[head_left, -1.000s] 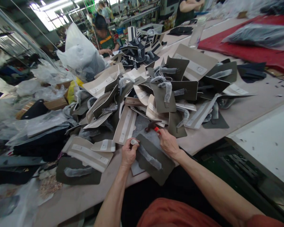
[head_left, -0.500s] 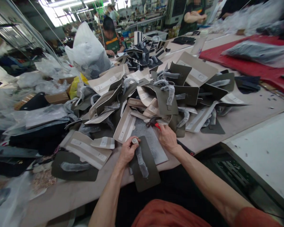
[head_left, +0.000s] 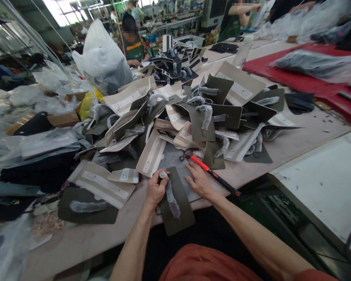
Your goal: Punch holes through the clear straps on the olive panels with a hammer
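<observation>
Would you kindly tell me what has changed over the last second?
The right hand let go of the red-handled hammer, which now lies on the table, and rests flat on the grey felt pad. The dark olive leather panel was turned upright. The left hand still pinches the small silver cylinder.

Workshop w/ long beige table [head_left: 304,132]; red mat [head_left: 310,84] far right, white panel [head_left: 324,179] near right. Bright windows [head_left: 58,6] top left. Workbenches [head_left: 175,23] and people at the back.

1. Left hand [head_left: 155,190] pinches a small round metal piece [head_left: 163,175] at the dark flap's [head_left: 175,203] top edge.
2. Right hand [head_left: 197,180] lies flat beside the red-handled hammer [head_left: 210,173].
3. Piled flaps [head_left: 193,113] cover the table [head_left: 298,140] behind.
</observation>
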{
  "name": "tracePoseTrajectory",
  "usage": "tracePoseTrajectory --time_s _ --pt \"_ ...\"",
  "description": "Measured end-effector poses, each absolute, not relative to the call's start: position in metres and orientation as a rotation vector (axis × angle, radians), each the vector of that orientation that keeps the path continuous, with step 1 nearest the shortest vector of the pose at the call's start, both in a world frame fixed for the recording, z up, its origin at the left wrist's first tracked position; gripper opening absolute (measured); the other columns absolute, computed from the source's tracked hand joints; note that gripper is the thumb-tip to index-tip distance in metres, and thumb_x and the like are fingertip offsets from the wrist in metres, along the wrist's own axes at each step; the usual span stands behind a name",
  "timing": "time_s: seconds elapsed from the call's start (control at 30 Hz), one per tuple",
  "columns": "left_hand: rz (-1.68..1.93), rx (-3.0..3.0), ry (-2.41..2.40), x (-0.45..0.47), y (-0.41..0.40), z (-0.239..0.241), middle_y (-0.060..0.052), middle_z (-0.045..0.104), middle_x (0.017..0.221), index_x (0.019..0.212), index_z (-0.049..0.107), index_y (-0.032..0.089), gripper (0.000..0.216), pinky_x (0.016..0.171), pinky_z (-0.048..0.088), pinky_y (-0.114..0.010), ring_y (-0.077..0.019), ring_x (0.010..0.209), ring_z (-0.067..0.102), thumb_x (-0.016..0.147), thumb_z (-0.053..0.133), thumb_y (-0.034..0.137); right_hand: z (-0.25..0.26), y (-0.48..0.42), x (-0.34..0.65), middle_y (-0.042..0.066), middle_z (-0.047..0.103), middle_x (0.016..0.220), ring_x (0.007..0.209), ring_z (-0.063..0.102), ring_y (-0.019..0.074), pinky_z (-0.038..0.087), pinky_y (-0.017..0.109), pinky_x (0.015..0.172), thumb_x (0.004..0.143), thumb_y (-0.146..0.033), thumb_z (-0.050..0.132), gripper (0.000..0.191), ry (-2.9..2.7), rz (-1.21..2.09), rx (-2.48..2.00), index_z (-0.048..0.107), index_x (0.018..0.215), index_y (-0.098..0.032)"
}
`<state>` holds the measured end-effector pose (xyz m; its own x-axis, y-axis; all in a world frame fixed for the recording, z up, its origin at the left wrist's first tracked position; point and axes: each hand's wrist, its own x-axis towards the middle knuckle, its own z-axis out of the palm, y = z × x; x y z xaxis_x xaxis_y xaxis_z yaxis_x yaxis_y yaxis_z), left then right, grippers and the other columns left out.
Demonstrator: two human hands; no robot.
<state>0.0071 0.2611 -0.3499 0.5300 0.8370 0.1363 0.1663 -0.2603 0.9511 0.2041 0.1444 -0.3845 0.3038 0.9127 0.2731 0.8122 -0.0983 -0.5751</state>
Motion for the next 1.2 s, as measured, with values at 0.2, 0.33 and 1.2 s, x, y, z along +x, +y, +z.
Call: tracePoseTrajectory --time_s 0.2,0.33,1.2 --pt "0.847 1.747 0.902 -0.013 0.239 -0.352 -0.006 0.074 0.104 0.108 0.062 0.021 0.022 0.093 0.051 -0.034 -0.0205 0.1 0.068 0.086 0.063 0.025 -0.401 0.137 0.197 0.018 0.047 0.147 0.138 0.042 0.0288 0.036 0.052 0.114 0.092 -0.035 0.052 0.054 -1.438 0.33 -1.73 0.048 0.142 -0.016" --pt "0.849 1.71 0.95 -0.031 0.243 -0.354 -0.007 0.074 0.104 0.109 0.062 0.02 0.023 0.095 0.051 -0.035 -0.0211 0.1 0.068 0.089 0.062 0.031 -0.399 0.142 0.177 0.019 0.051 0.143 0.136 0.044 0.0295 0.037 0.052 0.113 0.09 -0.032 0.054 0.058 -1.453 0.309 -1.738 0.045 0.144 -0.013" --pt "0.889 1.632 0.95 -0.051 0.255 -0.354 -0.006 0.075 0.099 0.108 0.063 0.021 0.026 0.091 0.054 -0.035 -0.0212 0.096 0.071 0.085 0.066 0.033 -0.357 0.155 0.139 0.021 0.042 0.149 0.141 0.034 0.0321 0.027 0.056 0.114 0.09 -0.025 0.05 0.05 -1.553 0.216 -1.897 0.048 0.138 -0.01"
